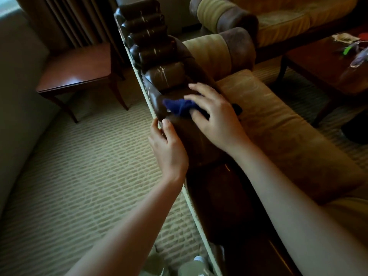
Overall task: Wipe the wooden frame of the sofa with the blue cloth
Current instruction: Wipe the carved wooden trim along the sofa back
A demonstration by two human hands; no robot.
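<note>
Head view: right hand point(214, 114), fingers spread flat, presses blue cloth point(179, 107) on wooden frame point(159, 62). Left hand point(169, 148) grips the frame's near left edge. Best worked with firm, even strokes into the far ridges.

Both bare forearms enter from the lower edge and reach forward and upward, converging slightly. The left hand point(169, 148) lies back-up at the end of a nearly straight wrist, thumb and fingers curled around the edge of the wooden frame point(157, 78), with the fingertips out of sight on its far side. The right hand point(213, 114) lies ahead of the left and to its right, palm down, fingers spread and extended, pressing flat on the blue cloth point(177, 106). The right wrist is level with the forearm.
</note>
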